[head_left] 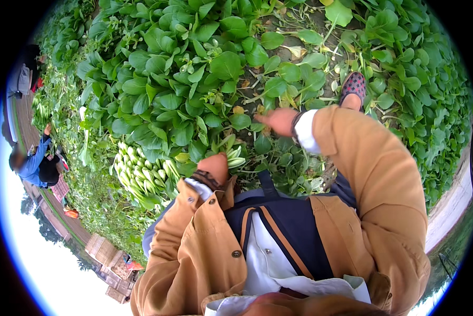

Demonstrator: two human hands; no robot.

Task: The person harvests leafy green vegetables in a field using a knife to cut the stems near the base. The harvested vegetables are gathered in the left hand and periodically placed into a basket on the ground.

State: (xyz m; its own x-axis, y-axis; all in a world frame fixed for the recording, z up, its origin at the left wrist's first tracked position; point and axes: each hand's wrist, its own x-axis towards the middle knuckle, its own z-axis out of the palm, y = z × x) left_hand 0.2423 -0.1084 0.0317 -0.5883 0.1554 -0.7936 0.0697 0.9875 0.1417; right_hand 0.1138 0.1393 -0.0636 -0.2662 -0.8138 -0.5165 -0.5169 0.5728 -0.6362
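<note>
"Among leafy rows (189, 68), where is the bunch of greens (236, 160)?"

"At the left hand (213, 167), whose fingers appear clamped on it; its visible part lies just beyond them, to the right."

"Which hand is nearer?"

"The left, touching. Farther forward and right, the right hand (279, 121) stretches out, apart from the bunch, with a low green leaf (240, 121) just left of its fingertips. Blur leaves no telling whether those fingers are apart or together."

"And the bunch's line?"

"Its long axis runs roughly left to right, pale stalks pointing right; the other ends are hidden."
</note>
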